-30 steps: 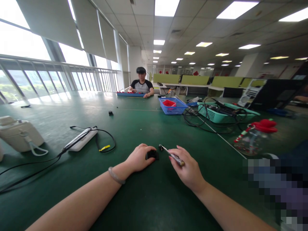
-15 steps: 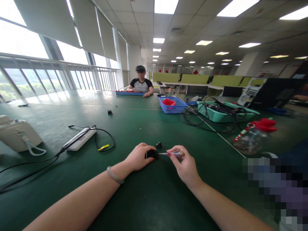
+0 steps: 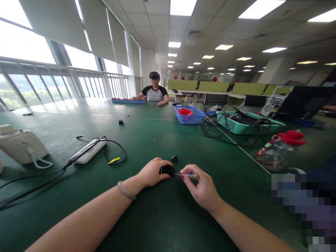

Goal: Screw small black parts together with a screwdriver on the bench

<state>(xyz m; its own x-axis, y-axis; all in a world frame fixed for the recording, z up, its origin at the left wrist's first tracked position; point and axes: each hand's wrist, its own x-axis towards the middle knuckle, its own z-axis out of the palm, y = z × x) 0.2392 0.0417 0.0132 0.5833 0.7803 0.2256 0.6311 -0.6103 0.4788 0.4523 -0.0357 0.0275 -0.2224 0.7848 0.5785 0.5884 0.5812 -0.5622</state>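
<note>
My left hand [image 3: 152,172] is closed over a small black part [image 3: 167,170] that rests on the green table [image 3: 162,140]. My right hand [image 3: 201,187] pinches a slim metal screwdriver [image 3: 189,174] and holds it nearly level, its tip against the right side of the black part. A second small black piece [image 3: 174,159] lies loose on the table just beyond the two hands. A pale bracelet sits on my left wrist.
A white power strip [image 3: 88,151] with black cables lies to the left, a beige appliance [image 3: 19,143] further left. A blue basket [image 3: 189,115], a teal tray with cables [image 3: 245,124] and a red-lidded jar [image 3: 278,148] stand to the right. A person [image 3: 154,92] sits across the table.
My right hand lowered the screwdriver from pointing up-left to lying level with its tip at the black part. The small loose piece now lies apart on the table.
</note>
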